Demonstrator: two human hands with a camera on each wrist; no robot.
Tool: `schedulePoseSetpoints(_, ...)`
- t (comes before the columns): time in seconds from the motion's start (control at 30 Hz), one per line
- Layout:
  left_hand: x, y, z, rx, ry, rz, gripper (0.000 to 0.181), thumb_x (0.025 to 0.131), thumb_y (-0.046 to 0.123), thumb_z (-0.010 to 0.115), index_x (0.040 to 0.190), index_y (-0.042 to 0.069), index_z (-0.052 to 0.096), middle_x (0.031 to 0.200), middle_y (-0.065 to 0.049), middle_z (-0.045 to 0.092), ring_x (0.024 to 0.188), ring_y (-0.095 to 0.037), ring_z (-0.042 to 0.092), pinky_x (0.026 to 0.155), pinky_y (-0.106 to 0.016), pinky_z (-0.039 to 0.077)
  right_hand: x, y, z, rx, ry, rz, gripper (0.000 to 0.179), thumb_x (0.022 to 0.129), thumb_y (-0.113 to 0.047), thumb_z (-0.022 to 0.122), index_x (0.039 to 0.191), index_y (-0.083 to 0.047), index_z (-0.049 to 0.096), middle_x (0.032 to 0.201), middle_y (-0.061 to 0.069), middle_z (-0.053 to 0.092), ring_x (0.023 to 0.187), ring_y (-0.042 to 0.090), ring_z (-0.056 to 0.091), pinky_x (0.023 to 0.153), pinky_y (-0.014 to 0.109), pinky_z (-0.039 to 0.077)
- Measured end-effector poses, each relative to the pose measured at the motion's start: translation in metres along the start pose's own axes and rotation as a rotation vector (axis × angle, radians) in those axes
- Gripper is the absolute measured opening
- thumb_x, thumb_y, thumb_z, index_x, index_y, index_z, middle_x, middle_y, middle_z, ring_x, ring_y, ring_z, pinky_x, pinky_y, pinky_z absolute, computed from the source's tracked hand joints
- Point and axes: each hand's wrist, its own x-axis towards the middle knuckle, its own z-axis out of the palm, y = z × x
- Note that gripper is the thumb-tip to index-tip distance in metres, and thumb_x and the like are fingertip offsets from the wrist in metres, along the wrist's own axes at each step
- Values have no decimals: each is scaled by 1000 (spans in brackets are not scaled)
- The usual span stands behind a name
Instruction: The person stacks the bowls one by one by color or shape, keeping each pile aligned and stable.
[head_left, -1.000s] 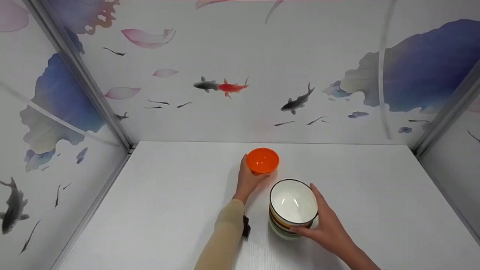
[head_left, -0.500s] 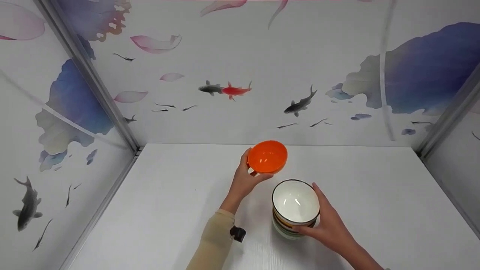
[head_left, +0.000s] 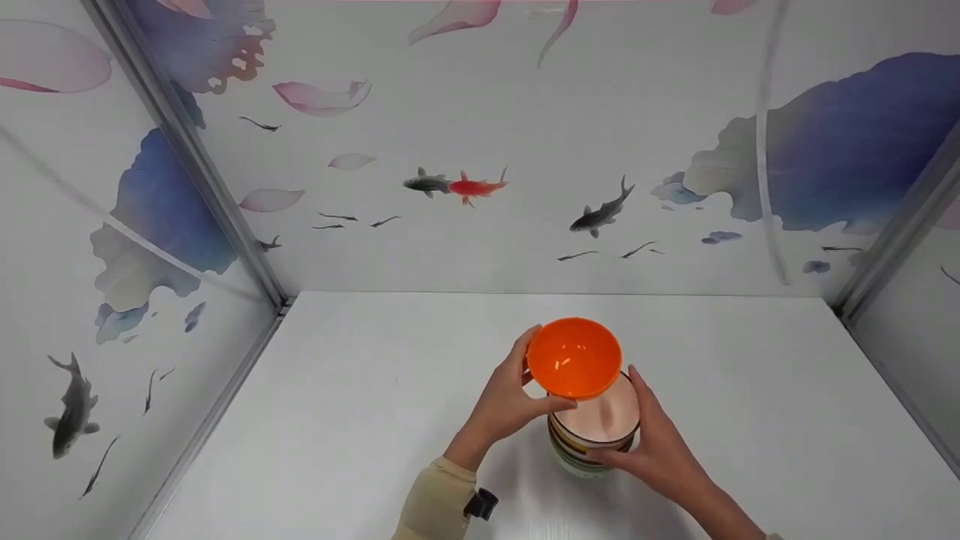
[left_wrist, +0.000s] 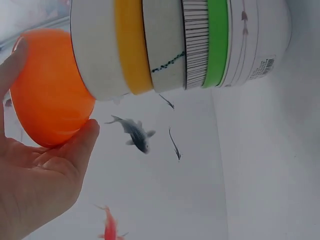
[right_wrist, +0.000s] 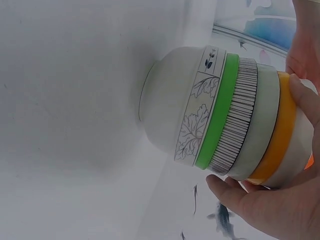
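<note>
An orange bowl (head_left: 574,358) is in my left hand (head_left: 504,401), thumb and fingers gripping its side. In the head view it overlaps the far part of the top white bowl (head_left: 611,412) of a nested stack. My right hand (head_left: 660,446) holds that stack near its top, thumb in front and fingers on the right side. The wrist views show the stacked bowls from the side: a yellow band (right_wrist: 280,130), a black-striped band (right_wrist: 239,115), a green band (left_wrist: 217,45) and a white bottom bowl with a leaf pattern (right_wrist: 192,120).
The stack stands on a white table (head_left: 360,390). A back wall (head_left: 480,255) printed with fish and petals rises behind it, with side walls left (head_left: 45,262) and right (head_left: 915,360). A small black device (head_left: 481,504) sits at the left sleeve.
The orange bowl in my left hand has come up from the back of the table, then toward the right and nearer, over the stack. My right hand stays on the stack.
</note>
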Motion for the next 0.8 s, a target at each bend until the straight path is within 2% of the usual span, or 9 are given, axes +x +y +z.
schedulePoseSetpoints(0.07, -2, -2, 5, 38, -35, 9, 98, 81, 31, 83, 157, 10, 25, 153, -3, 47, 137, -20, 50, 113, -36, 45, -1, 2, 1, 28, 20, -31, 126, 69, -43, 90, 160, -12, 8, 163, 14, 27, 145, 37, 37, 114, 65, 35)
schedulePoseSetpoints(0.2, -3, -9, 12, 84, -117, 22, 99, 82, 34, 82, 158, 12, 23, 155, 0, 45, 142, -18, 45, 120, -46, 36, -2, 3, 3, 115, 43, -82, 110, 77, -37, 86, 159, -17, 15, 159, 10, 32, 138, 32, 43, 111, 63, 40)
schedulePoseSetpoints(0.37, -1, -17, 14, 96, -181, -14, 99, 82, 35, 82, 159, 16, 22, 157, 3, 42, 144, -17, 41, 121, -51, 33, 0, 3, 4, 143, 53, -75, 94, 88, -35, 75, 158, -15, 16, 159, 12, 27, 137, 31, 40, 110, 61, 42)
schedulePoseSetpoints(0.47, 2, -21, 14, 104, -192, -52, 99, 82, 36, 82, 159, 18, 22, 158, 4, 41, 145, -18, 40, 120, -51, 35, 5, 4, 3, 126, 40, -62, 94, 90, -37, 73, 159, -11, 14, 161, 15, 23, 141, 34, 35, 112, 63, 39)
schedulePoseSetpoints(0.6, 2, -24, 13, 104, -176, -88, 101, 81, 38, 82, 159, 17, 22, 159, 1, 39, 147, -21, 38, 120, -54, 34, 9, 6, 5, 84, 3, -46, 100, 91, -43, 70, 160, -7, 7, 163, 18, 17, 146, 37, 27, 113, 65, 35)
schedulePoseSetpoints(0.8, -1, -28, 17, 150, -193, -133, 106, 79, 45, 82, 160, 19, 19, 163, 0, 31, 149, -24, 34, 119, -54, 35, 7, 10, 5, 46, -55, 25, 106, 92, -47, 66, 160, -7, -4, 166, 21, 10, 150, 42, 17, 115, 70, 25)
